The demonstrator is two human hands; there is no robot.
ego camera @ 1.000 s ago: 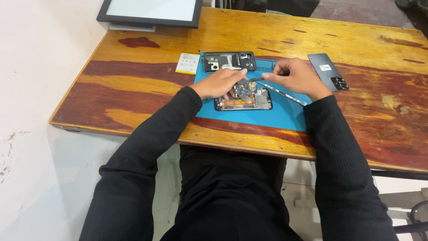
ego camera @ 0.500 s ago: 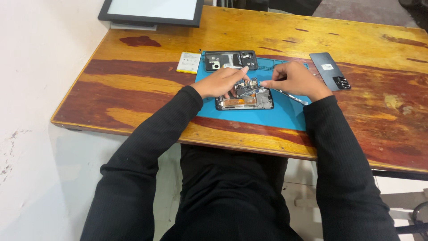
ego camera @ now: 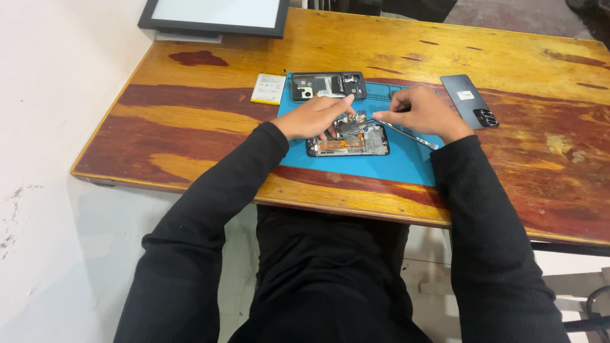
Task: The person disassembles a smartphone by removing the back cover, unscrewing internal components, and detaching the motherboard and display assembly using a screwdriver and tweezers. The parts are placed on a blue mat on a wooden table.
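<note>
On the wooden table (ego camera: pixel 190 136) lay a blue mat (ego camera: pixel 394 162); your left hand (ego camera: pixel 314 116) pressed the opened phone (ego camera: pixel 348 141); your right hand (ego camera: pixel 419 111), at three o'clock, pinched tweezers (ego camera: pixel 406 131).

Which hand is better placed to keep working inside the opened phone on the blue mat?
Right, probably. The right hand holds the thin tool with its tip at the opened phone. The left hand rests on the phone, steadying it.

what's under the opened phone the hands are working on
The opened phone lies on a blue mat, which covers the wooden table. The left hand and right hand hide its upper end; what lies beneath the mat is hidden.
</note>
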